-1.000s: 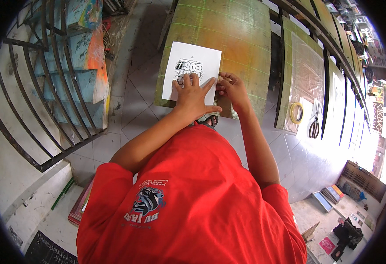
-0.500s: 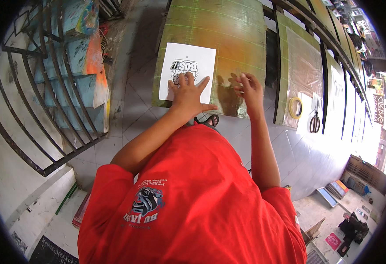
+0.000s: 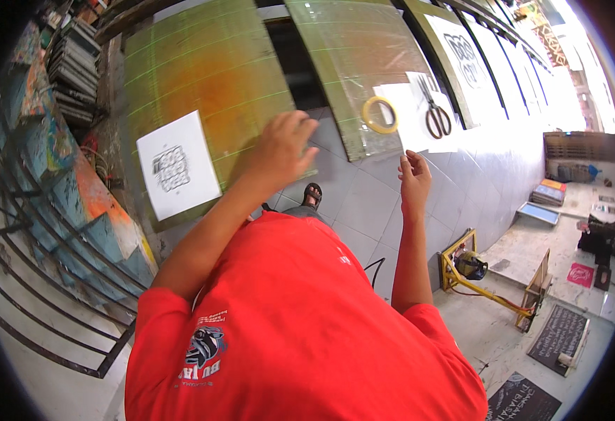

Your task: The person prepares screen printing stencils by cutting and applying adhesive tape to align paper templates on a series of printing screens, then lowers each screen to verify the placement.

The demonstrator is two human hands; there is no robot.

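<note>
My left hand (image 3: 283,151) is over the right edge of the green-yellow gridded board (image 3: 244,77), slightly blurred, its thumb apart from loosely bent fingers and nothing seen in it. Left of it, a white sheet with a black printed design (image 3: 198,165) lies on the board's near left part. My right hand (image 3: 414,184) is raised by the near edge of the second board (image 3: 328,63), fingertips pinched together; anything between them is too small to make out. Close above it are a yellow tape roll (image 3: 368,118), black-handled scissors (image 3: 433,107) and plain white paper (image 3: 409,130).
Black metal railings (image 3: 48,309) and blue, paint-stained steps (image 3: 90,186) are at the left. More boards, one with a printed sheet (image 3: 462,59), continue to the right. A yellow metal frame (image 3: 490,298) and chalkboards (image 3: 560,337) stand at lower right.
My left hand has lifted off the printed sheet and moved right. My right hand has shifted from the first board to beside the second. The view has turned right.
</note>
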